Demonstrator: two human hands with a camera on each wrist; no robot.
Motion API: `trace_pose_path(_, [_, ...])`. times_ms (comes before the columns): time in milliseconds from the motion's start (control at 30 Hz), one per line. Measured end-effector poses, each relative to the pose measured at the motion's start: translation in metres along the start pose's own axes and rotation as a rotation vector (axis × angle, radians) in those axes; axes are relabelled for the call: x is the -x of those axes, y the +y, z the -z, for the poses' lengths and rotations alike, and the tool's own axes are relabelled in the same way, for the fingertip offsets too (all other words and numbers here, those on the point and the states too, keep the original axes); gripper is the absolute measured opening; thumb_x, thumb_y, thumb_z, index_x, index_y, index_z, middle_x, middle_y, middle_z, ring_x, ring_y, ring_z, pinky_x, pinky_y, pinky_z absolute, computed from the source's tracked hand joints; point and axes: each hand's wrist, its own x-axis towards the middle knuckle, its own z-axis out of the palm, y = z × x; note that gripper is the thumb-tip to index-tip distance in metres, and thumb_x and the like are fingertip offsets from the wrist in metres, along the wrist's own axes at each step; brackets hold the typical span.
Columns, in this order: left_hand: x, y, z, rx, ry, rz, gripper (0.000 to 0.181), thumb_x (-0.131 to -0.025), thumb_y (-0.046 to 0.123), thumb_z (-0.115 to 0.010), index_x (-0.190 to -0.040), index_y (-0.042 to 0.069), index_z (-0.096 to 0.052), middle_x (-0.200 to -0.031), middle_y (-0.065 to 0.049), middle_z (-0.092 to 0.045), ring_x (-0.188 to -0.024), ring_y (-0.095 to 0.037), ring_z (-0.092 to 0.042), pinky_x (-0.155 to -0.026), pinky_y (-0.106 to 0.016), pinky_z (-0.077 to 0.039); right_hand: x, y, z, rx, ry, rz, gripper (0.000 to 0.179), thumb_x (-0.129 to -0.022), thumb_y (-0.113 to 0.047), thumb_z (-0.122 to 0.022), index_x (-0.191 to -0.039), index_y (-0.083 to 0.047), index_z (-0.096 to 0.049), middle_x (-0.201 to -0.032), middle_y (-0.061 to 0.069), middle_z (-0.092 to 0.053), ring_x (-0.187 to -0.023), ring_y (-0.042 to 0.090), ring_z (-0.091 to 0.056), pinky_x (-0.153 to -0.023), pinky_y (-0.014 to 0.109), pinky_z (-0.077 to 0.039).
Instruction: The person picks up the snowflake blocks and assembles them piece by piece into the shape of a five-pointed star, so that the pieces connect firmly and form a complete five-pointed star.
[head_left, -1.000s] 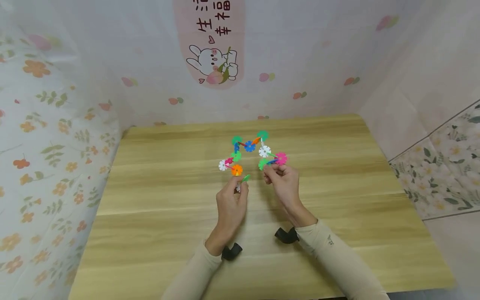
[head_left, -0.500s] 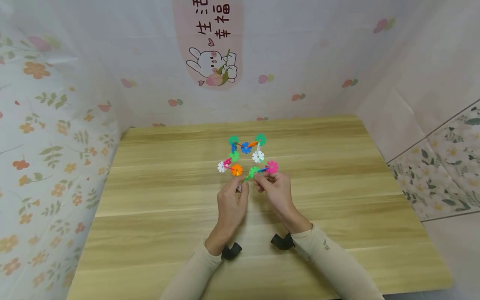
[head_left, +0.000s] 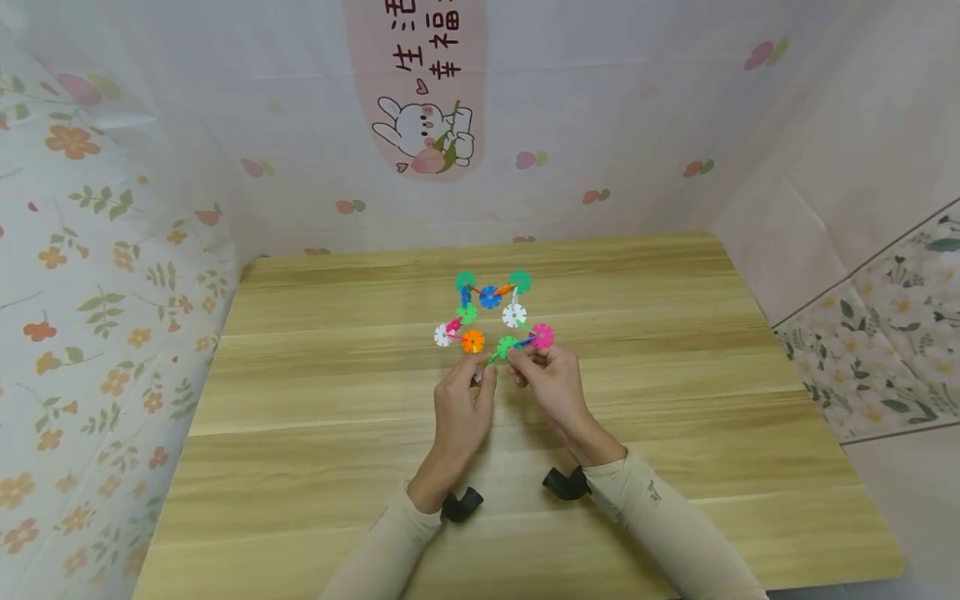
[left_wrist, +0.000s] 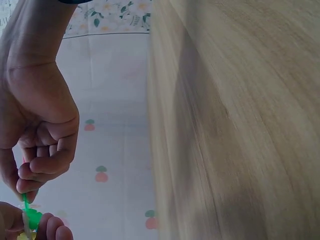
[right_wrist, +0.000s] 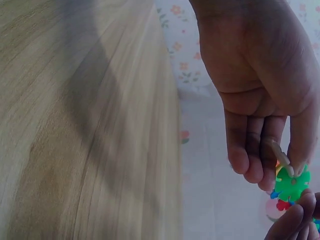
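Observation:
A chain of slotted plastic snowflake discs curves in a near ring beyond my hands, ending at my fingers on both sides. My left hand [head_left: 461, 408] pinches the left end, where a green disc [right_wrist: 291, 186] and a whitish disc [right_wrist: 281, 156] join. With thumb and fingers, my right hand [head_left: 557, 387] grips the other end at a bright green disc [head_left: 507, 347]. The two green discs meet edge to edge between the fingertips; whether their slots interlock is hidden. An orange disc [head_left: 473, 341] lies beyond the left fingers, a pink disc [head_left: 543, 336] beyond the right.
The hands work above a wooden table [head_left: 315, 400]. Behind it hangs a printed cloth [head_left: 300, 133], with floral sheets at both sides. Black curved pieces [head_left: 462, 505] sit by both wrists.
My right hand has moved left and slightly toward me with its end of the chain, bringing the green discs together. The left hand has stayed nearly still. Over the last half second little differs.

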Motion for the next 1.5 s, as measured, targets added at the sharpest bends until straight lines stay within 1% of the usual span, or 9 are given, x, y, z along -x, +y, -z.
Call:
trace_pose_path(433, [-0.002, -0.004, 0.003, -0.026, -0.058, -0.011, 0.011, -0.088, 0.006, -0.062, -0.099, 0.005, -0.066, -0.081, -0.002, -0.064, -0.068, -0.012, -0.059, -0.061, -0.026, -0.051, -0.003, 0.001, 0.004, 0.059, -0.058, -0.085, 0.032, -0.086, -0.016, -0.068, -0.086, 0.016, -0.061, -0.065, 0.013, -0.062, -0.055, 0.015, -0.055, -0.055, 0.028, -0.052])
trace_pose_path(567, [-0.003, -0.003, 0.003, 0.020, -0.107, 0.045, 0.014, -0.091, 0.011, -0.060, -0.104, 0.007, -0.063, -0.079, 0.000, -0.062, -0.066, -0.009, -0.056, -0.058, -0.023, -0.048, -0.004, 0.000, 0.005, 0.016, -0.029, -0.128, 0.027, -0.086, -0.015, -0.068, -0.084, 0.011, -0.061, -0.064, 0.010, -0.061, -0.054, 0.013, -0.055, -0.054, 0.027, -0.052])
trace_pose_path(767, [-0.002, -0.004, 0.002, 0.136, -0.168, 0.169, 0.031, -0.094, 0.020, -0.057, -0.122, 0.013, -0.048, -0.074, -0.002, -0.064, -0.053, -0.006, -0.048, -0.046, -0.021, -0.040, -0.006, 0.001, 0.006, -0.040, -0.009, -0.135, 0.023, -0.086, -0.015, -0.068, -0.080, 0.006, -0.061, -0.060, 0.007, -0.059, -0.050, 0.013, -0.055, -0.050, 0.023, -0.050])
trace_pose_path(900, [-0.002, -0.003, 0.002, 0.164, -0.183, 0.190, 0.035, -0.090, 0.019, -0.060, -0.122, 0.011, -0.048, -0.081, -0.002, -0.066, -0.065, -0.006, -0.060, -0.058, -0.022, -0.051, -0.008, 0.004, 0.007, -0.054, -0.005, -0.131, 0.024, -0.086, -0.016, -0.068, -0.081, 0.006, -0.061, -0.060, 0.007, -0.059, -0.050, 0.013, -0.055, -0.050, 0.024, -0.050])
trace_pose_path(967, [-0.002, -0.002, 0.002, 0.138, -0.184, 0.184, 0.034, -0.089, 0.019, -0.061, -0.121, 0.010, -0.052, -0.086, -0.001, -0.066, -0.069, -0.007, -0.061, -0.062, -0.023, -0.052, -0.008, 0.005, 0.007, -0.057, -0.013, -0.122, 0.024, -0.086, -0.016, -0.068, -0.081, 0.007, -0.061, -0.060, 0.007, -0.059, -0.051, 0.013, -0.055, -0.050, 0.024, -0.050])
trace_pose_path(1100, [-0.003, -0.002, 0.001, 0.066, -0.180, 0.183, 0.029, -0.089, 0.020, -0.063, -0.116, 0.012, -0.059, -0.095, 0.002, -0.063, -0.070, -0.007, -0.058, -0.060, -0.024, -0.051, -0.007, 0.006, 0.007, -0.031, -0.036, -0.090, 0.024, -0.088, -0.015, -0.066, -0.082, 0.007, -0.061, -0.062, 0.010, -0.060, -0.054, 0.015, -0.056, -0.053, 0.025, -0.051])
trace_pose_path(1233, [-0.002, -0.003, -0.001, -0.014, -0.135, 0.177, 0.019, -0.087, 0.023, -0.063, -0.104, 0.015, -0.064, -0.090, 0.006, -0.063, -0.069, -0.008, -0.055, -0.057, -0.024, -0.047, -0.003, 0.009, 0.005, 0.061, -0.069, -0.028, 0.025, -0.089, -0.017, -0.065, -0.080, 0.006, -0.061, -0.067, 0.015, -0.061, -0.058, 0.019, -0.058, -0.057, 0.031, -0.054])
trace_pose_path(1367, [-0.001, -0.005, -0.003, -0.103, -0.052, 0.111, 0.011, -0.086, 0.020, -0.062, -0.093, 0.014, -0.067, -0.082, 0.005, -0.064, -0.067, -0.011, -0.056, -0.054, -0.027, -0.045, 0.001, 0.012, 0.000, 0.098, -0.071, 0.029, 0.025, -0.089, -0.019, -0.065, -0.080, 0.003, -0.062, -0.070, 0.015, -0.063, -0.063, 0.021, -0.062, -0.062, 0.036, -0.056])
trace_pose_path(1500, [-0.001, -0.004, -0.005, -0.195, 0.003, 0.026, 0.010, -0.087, 0.017, -0.060, -0.091, 0.012, -0.068, -0.079, 0.003, -0.064, -0.069, -0.015, -0.057, -0.056, -0.030, -0.045, 0.007, 0.003, -0.007, 0.020, -0.057, 0.034, 0.020, -0.090, -0.011, -0.062, -0.082, 0.007, -0.062, -0.072, 0.015, -0.065, -0.067, 0.020, -0.065, -0.067, 0.044, -0.055])
